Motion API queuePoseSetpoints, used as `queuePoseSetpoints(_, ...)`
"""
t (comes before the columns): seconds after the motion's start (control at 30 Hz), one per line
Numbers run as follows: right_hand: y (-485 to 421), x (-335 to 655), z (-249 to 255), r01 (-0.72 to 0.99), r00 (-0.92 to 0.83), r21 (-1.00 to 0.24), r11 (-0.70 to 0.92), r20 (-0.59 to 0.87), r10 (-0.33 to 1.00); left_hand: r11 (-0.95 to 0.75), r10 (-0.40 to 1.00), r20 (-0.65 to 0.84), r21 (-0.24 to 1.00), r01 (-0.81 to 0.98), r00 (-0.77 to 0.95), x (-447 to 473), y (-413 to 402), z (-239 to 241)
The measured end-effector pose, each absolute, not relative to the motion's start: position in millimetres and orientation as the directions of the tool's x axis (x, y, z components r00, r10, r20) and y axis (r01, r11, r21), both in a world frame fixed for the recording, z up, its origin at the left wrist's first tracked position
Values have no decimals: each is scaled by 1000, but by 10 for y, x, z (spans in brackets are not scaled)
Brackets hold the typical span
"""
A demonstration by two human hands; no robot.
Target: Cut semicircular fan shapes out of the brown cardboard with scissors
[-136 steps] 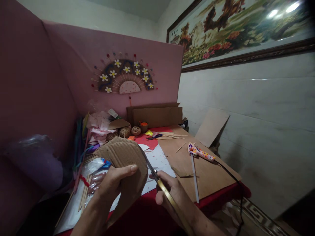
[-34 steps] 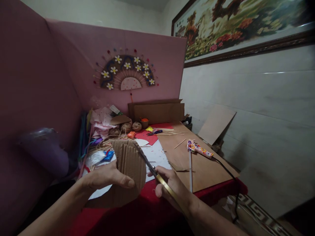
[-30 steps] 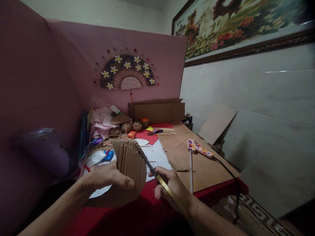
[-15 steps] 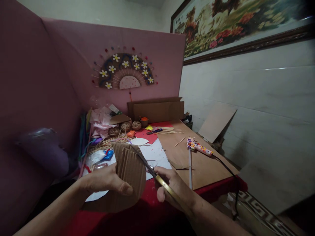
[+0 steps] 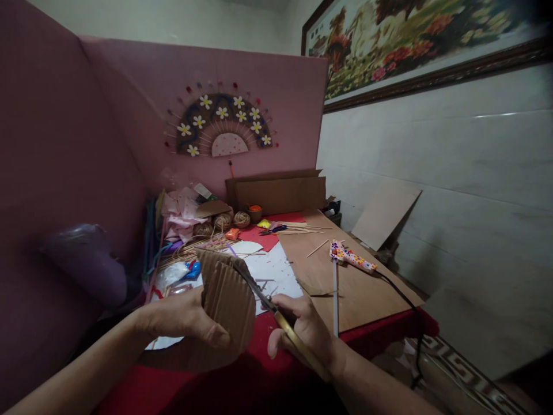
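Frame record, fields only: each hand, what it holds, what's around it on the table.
left hand: grips corrugated cardboard piece, thumb on its face
right hand: holds scissors, blades at the cardboard's right edge
table: red cloth, brown board on top
nearby: patterned glue gun, twine balls, small scissors
backdrop: flowered fan on pink board

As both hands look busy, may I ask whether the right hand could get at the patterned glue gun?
Probably not yet: the right hand grips the scissors, blades in the cardboard piece. Otherwise nothing blocks the way to the glue gun across the brown sheet.
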State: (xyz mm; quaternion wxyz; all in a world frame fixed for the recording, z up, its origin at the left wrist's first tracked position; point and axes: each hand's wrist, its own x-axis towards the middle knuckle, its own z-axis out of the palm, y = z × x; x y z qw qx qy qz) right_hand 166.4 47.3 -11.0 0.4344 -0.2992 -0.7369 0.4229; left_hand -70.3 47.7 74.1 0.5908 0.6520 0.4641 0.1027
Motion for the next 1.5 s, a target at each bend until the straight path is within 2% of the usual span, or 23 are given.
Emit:
queuePoseSetpoints(0.1, 472, 1682, -83, 63, -475, -890, 451, 371, 798, 130, 732, -431, 849, 513, 528, -713, 460, 765)
queuePoseSetpoints(0.23, 461, 1739, 16, 107, -546, -939, 327, 220, 809, 163, 728, -457, 840, 518, 512, -715, 444, 760)
queuePoseSetpoints(0.3, 460, 1756, 53, 105, -571, -948, 302, 191, 799, 163, 726, -459, 838, 520, 512, -702, 441, 754)
queuePoseSetpoints(0.47, 494, 1750, -5, 61, -523, -929, 365, 281, 805, 135, 741, -464, 811, 569, 486, -657, 458, 769)
queuePoseSetpoints(0.67, 513, 1722, -77, 59, -528, -946, 318, 241, 814, 135, 721, -488, 795, 591, 493, -646, 479, 798)
queuePoseSetpoints(0.97, 509, 1684, -72, 51, -494, -902, 429, 350, 796, 131, 709, -521, 760, 637, 476, -715, 489, 818)
queuePoseSetpoints(1.2, 493, 1771, 71, 113, -591, -930, 350, 220, 776, 113, 702, -524, 751, 650, 483, -675, 460, 833)
queuePoseSetpoints(1.5, 544, 1786, 15, 114, -592, -924, 365, 232, 772, 63, 657, -560, 707, 704, 505, -534, 483, 869)
